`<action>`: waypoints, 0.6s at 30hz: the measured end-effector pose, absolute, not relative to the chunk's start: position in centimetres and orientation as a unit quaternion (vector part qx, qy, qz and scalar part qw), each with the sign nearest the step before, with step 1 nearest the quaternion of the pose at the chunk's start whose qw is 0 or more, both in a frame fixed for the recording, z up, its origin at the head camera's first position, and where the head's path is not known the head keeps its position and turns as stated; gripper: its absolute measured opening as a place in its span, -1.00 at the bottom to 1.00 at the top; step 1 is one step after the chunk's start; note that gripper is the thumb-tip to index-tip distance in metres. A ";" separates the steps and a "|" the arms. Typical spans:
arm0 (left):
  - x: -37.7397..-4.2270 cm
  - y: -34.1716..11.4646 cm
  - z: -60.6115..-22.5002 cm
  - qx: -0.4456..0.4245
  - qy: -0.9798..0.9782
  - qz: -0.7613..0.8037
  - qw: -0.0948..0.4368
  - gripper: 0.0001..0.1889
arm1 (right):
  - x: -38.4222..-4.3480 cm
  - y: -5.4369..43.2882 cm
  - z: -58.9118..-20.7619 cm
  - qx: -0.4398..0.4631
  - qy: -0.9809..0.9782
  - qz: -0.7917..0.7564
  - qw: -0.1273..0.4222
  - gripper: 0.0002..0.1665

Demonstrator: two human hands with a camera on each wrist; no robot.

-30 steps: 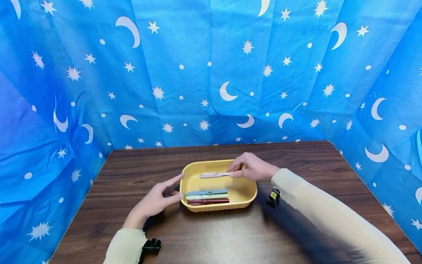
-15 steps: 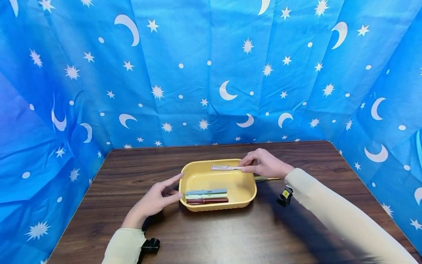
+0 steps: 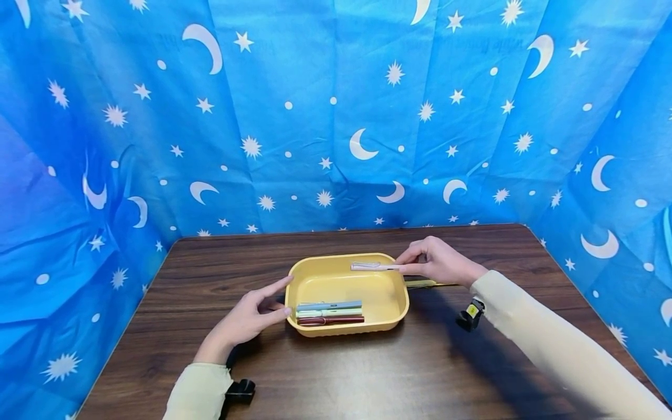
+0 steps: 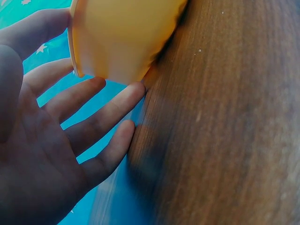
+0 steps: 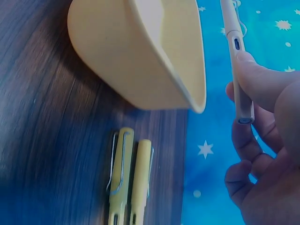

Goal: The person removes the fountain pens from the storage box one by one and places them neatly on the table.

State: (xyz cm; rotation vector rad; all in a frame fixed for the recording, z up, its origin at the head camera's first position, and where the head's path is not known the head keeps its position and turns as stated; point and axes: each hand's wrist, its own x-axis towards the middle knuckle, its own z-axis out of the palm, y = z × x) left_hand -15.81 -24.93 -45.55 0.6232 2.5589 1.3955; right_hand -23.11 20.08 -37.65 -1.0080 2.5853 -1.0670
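My right hand [image 3: 441, 262] pinches a pale pinkish pen [image 3: 366, 266] between thumb and fingers, level above the back right of a yellow tray [image 3: 341, 284]. In the right wrist view the pen [image 5: 230, 21] shows a metal clip and a small window in its barrel. My left hand [image 3: 245, 318] touches the tray's left end with spread, fairly straight fingers; the left wrist view shows fingertips against its outer wall [image 4: 122, 42]. Inside, along the front left, a blue-grey pen [image 3: 336, 305], a light green pen [image 3: 341, 312] and a dark red pen [image 3: 336, 319] lie side by side.
Two yellow pens [image 5: 123, 164] lie side by side on the dark wooden table [image 3: 341, 373] just right of the tray, partly hidden by the right arm in the head view. A blue curtain [image 3: 315, 116] with moons and stars surrounds the table's back and sides.
My right hand has drawn the pale pen rightward and slightly toward the back, from over the tray's middle to its right end. The yellow pens have come into clearer view. My left hand stays put.
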 end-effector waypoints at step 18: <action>-15.7 -24.6 -45.2 0.202 0.860 0.462 0.081 -0.27 | -21.4 26.8 -38.8 -0.249 0.903 -0.346 0.052 -0.84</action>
